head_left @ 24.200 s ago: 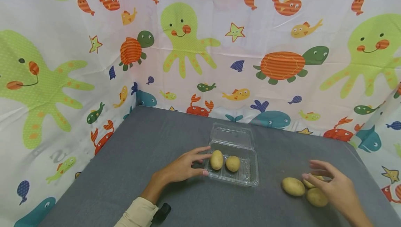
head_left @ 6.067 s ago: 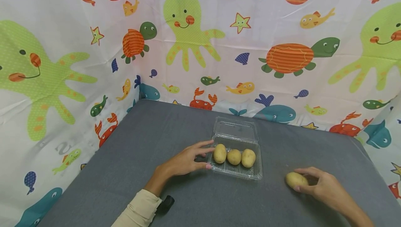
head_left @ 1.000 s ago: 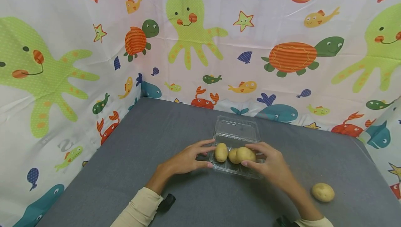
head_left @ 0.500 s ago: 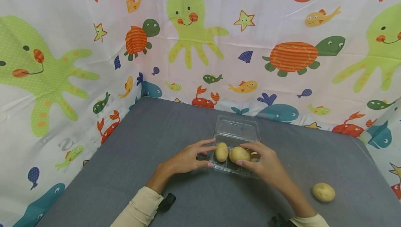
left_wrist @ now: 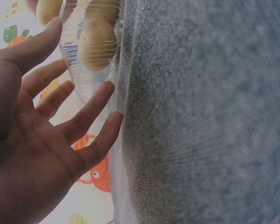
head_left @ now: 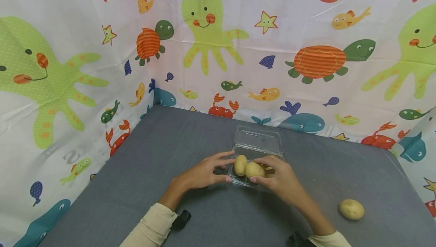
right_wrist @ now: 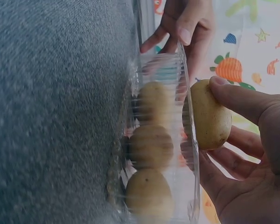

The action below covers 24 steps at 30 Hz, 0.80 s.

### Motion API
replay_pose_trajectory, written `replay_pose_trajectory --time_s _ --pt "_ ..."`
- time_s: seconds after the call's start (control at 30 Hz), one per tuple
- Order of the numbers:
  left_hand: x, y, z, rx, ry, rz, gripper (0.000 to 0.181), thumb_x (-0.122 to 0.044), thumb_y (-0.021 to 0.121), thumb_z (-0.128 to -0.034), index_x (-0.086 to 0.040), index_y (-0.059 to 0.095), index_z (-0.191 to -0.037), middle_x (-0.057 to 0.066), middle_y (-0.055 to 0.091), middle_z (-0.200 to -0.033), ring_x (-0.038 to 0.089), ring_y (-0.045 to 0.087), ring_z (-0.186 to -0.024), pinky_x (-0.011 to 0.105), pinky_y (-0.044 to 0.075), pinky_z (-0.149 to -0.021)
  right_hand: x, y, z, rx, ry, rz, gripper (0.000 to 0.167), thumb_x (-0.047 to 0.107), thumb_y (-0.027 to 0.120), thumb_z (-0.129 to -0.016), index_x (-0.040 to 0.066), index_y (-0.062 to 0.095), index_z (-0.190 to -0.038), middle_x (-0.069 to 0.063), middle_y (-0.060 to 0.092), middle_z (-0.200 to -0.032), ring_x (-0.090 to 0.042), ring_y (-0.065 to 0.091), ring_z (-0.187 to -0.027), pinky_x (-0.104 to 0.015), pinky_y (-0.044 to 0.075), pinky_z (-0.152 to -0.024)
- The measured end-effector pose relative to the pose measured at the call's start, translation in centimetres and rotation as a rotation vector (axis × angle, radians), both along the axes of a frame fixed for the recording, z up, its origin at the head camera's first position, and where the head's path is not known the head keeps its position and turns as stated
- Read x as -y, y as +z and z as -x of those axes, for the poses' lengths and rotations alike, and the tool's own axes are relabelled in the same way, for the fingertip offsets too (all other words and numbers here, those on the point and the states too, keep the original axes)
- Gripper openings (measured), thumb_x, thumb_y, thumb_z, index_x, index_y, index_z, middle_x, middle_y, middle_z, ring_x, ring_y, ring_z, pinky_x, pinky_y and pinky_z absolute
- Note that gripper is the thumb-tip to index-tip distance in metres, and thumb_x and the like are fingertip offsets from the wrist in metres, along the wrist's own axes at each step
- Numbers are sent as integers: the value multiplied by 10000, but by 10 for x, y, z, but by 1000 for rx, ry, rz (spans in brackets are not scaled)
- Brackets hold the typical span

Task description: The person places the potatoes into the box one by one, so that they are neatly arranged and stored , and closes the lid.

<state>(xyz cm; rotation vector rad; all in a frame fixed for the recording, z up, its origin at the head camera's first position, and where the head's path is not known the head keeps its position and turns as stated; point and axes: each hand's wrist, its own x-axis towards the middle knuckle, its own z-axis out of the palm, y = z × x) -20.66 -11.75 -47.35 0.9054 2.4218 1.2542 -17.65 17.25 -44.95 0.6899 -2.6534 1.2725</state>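
My right hand (head_left: pixel 281 180) pinches a potato (right_wrist: pixel 209 114) between thumb and fingers, just above the rim of a clear hinged plastic container (head_left: pixel 257 141). In the right wrist view three more potatoes lie in a row inside, among them an end potato (right_wrist: pixel 150 193) and a middle potato (right_wrist: pixel 150 146). From the head, the left potato (head_left: pixel 240 165) shows well, while the held one and the right hand cover most of the others. My left hand (head_left: pixel 202 173) has its fingers spread at the container's left side; its thumb touches the rim in the left wrist view.
A single potato (head_left: pixel 351 209) lies on the grey tabletop (head_left: pixel 163 144) to the right. The container's lid is folded back, away from me. Behind and to the sides hangs a curtain (head_left: pixel 231 23) printed with sea animals.
Two potatoes were in the container at first, later three. The right hand has since brought another from the table, and over the last second shifts it leftward above the row. Left hand stays put.
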Motion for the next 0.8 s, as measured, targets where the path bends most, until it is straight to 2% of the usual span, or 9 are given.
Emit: replay_pose_trajectory --time_s 0.43,0.8 --pt "1 0 1 -1 3 14 641 -378 746 -1012 -193 525 -1584 -37 309 -1738 246 598 -1385 482 472 -1165 13 -3 0 41 44 1 532 195 938 -822 32 739 -1287 -45 716 -1172 -174 701 -963 -256 623 -813" --pt "0 0 0 -3 0 2 642 -373 747 -1012 -171 528 -1581 -36 316 -1734 247 611 -1372 487 478 -1160 20 -7 3 -1 34 -33 510 233 946 -815 34 761 -1247 -43 733 -1133 -152 681 -944 -248 620 -773"
